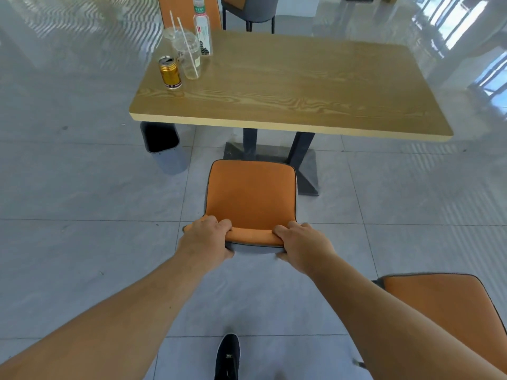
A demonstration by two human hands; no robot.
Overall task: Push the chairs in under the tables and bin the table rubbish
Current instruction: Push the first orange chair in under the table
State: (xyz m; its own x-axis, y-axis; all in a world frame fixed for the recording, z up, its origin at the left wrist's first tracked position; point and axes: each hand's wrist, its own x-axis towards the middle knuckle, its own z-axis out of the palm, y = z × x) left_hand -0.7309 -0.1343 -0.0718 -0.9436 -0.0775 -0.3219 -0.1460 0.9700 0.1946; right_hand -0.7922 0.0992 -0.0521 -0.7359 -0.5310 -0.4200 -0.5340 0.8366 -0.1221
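Both hands, left (206,237) and right (301,246), grip clamped on padded orange chair (251,198) backrest before wood-grain table (288,86)

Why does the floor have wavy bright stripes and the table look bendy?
Head view: daylight from the windows at top right reflects off the glossy floor as rippled stripes; the wide-angle lens bows the table edges; distant chairs look soft.

Grey tiled floor (82,242) with a glossy sheen, black shoe (227,357) at bottom edge
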